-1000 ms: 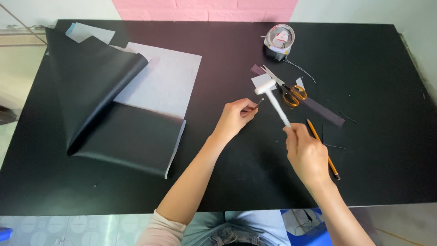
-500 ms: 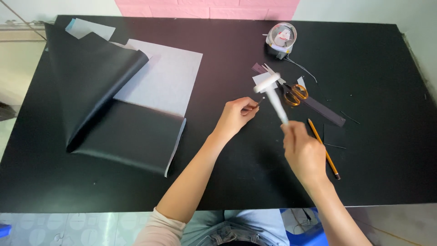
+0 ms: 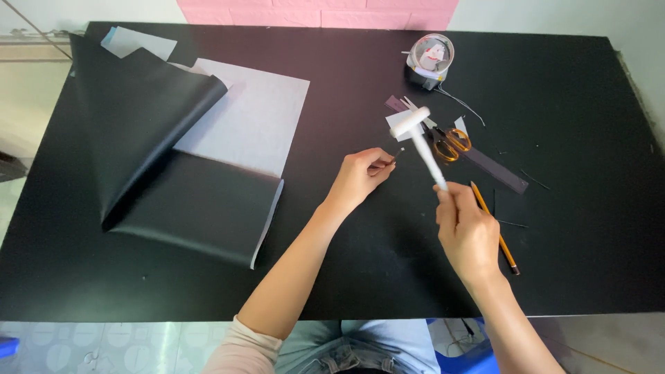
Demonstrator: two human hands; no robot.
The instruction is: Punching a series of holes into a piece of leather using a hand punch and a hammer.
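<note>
My right hand [image 3: 467, 232] grips the handle of a small white mallet [image 3: 420, 138], whose head is raised above the black table [image 3: 589, 263]. My left hand [image 3: 359, 176] rests on the table just left of the mallet head, fingers pinched on a thin small tool [image 3: 392, 159] that stands on the tabletop; its exact kind is too small to tell. The mallet head hangs a little above and right of that tool.
A large black sheet [image 3: 149, 152] folded over its pale grey backing [image 3: 256, 118] covers the left half. Orange-handled scissors [image 3: 447, 142], a pencil [image 3: 495, 228], a dark strip [image 3: 495, 170], small scraps and a round tape dispenser [image 3: 429, 59] lie at right.
The mallet head has swung slightly up and left, then back toward the pinched tool. My left hand has stayed in place.
</note>
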